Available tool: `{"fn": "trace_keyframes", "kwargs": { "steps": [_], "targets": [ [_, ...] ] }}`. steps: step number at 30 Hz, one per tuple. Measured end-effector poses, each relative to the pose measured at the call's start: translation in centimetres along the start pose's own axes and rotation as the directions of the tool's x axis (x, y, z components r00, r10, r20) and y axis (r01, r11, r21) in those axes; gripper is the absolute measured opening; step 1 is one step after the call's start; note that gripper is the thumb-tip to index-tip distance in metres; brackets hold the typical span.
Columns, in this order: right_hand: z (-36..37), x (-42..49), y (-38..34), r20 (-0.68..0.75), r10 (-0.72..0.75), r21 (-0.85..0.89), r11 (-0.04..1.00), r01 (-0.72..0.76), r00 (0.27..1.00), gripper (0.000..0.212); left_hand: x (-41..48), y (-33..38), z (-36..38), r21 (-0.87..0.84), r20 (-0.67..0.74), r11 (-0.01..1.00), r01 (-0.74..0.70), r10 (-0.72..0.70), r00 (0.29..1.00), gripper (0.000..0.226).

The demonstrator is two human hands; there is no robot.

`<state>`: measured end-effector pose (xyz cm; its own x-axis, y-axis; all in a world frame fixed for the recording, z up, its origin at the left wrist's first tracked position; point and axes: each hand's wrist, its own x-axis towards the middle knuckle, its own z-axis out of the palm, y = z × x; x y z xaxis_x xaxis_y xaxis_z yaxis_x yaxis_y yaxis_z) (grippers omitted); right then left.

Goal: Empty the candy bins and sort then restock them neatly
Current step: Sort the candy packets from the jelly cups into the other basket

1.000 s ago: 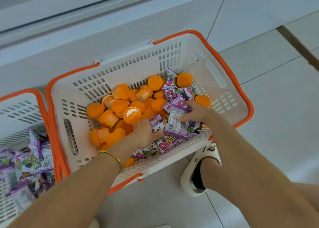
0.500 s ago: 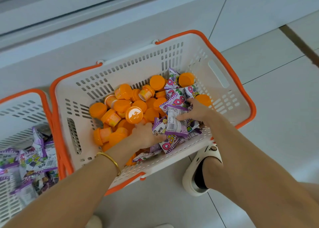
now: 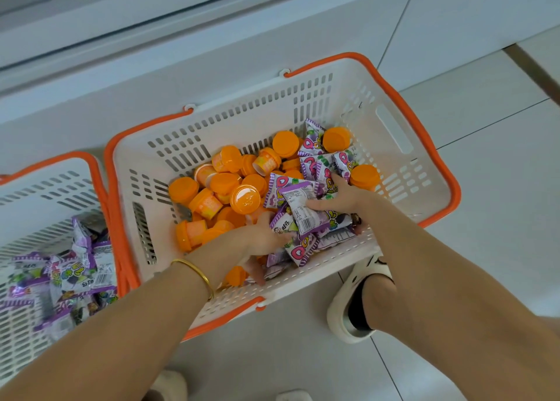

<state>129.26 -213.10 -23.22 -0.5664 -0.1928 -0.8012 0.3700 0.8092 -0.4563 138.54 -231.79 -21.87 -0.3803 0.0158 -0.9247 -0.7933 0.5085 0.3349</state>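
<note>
Partly beneath purple packets (image 3: 306,218): left hand (image 3: 260,238).

Centre basket (image 3: 391,133) is open on top, so entry from above is free. Inside, orange cups (image 3: 218,188) are heaped across the left half. Purple packets (image 3: 306,218) are piled at centre and by the near wall, where my left hand (image 3: 263,237) and right hand (image 3: 342,197) grip into them. Bare basket floor only at the right end. Second basket (image 3: 45,188) just beside on the left, cabinet front (image 3: 212,67) close behind. Open tile floor (image 3: 500,188) to the right.
</note>
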Motion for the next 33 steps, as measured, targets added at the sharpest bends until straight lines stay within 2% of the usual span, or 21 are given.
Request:
{"fn": "trace_keyframes", "kwargs": {
  "steps": [3,6,8,11,15,19,22,24,29,33],
  "targets": [
    [-0.4,-0.1,0.4,0.033,-0.017,0.010,1.000,0.016,0.999,0.107,-0.3,0.4,0.5,-0.281,0.012,0.959,0.025,-0.023,1.000,0.091],
    [-0.4,-0.2,0.6,0.059,-0.028,0.050,0.998,0.025,0.998,0.100,-0.6,0.4,2.0,-0.416,-0.058,0.907,-0.063,0.042,0.997,0.088],
    [-0.3,-0.4,0.5,0.072,-0.036,0.055,0.998,0.033,0.997,0.099,-0.2,0.2,2.9,-0.465,-0.153,0.871,-0.156,0.095,0.984,0.098],
    [0.0,-0.6,0.4,0.065,-0.048,0.040,0.998,0.045,0.997,0.102,-0.1,0.7,3.0,-0.504,-0.185,0.847,-0.169,0.086,0.979,0.108],
    [0.8,-0.6,0.2,0.081,-0.098,0.027,0.995,0.096,0.992,0.099,-0.1,2.2,2.0,-0.583,-0.071,0.804,-0.121,0.098,0.993,0.103],
    [1.2,-0.9,0.0,0.062,-0.081,0.170,0.983,0.069,0.995,0.093,0.4,2.8,0.9,-0.621,-0.010,0.780,-0.080,0.094,0.996,0.095],
    [1.0,-1.8,-0.3,0.077,-0.067,0.313,0.949,0.040,0.995,0.081,0.5,3.5,0.2,-0.608,0.085,0.793,-0.020,0.090,0.992,0.077],
    [0.9,-2.3,-0.5,0.073,-0.105,0.347,0.935,0.074,0.992,0.074,0.6,3.6,0.2,-0.596,0.117,0.802,-0.019,0.111,0.987,0.062],
    [0.6,-4.1,-1.7,0.002,-0.195,0.395,0.901,0.178,0.981,0.069,-0.4,3.0,-0.2,-0.634,0.079,0.765,-0.111,0.207,0.975,0.046],
    [-0.2,-6.7,-4.6,-0.116,-0.300,0.387,0.864,0.321,0.947,0.077,-3.4,3.5,-2.2,-0.675,0.022,0.697,-0.240,0.345,0.938,0.047]
  ]
}}
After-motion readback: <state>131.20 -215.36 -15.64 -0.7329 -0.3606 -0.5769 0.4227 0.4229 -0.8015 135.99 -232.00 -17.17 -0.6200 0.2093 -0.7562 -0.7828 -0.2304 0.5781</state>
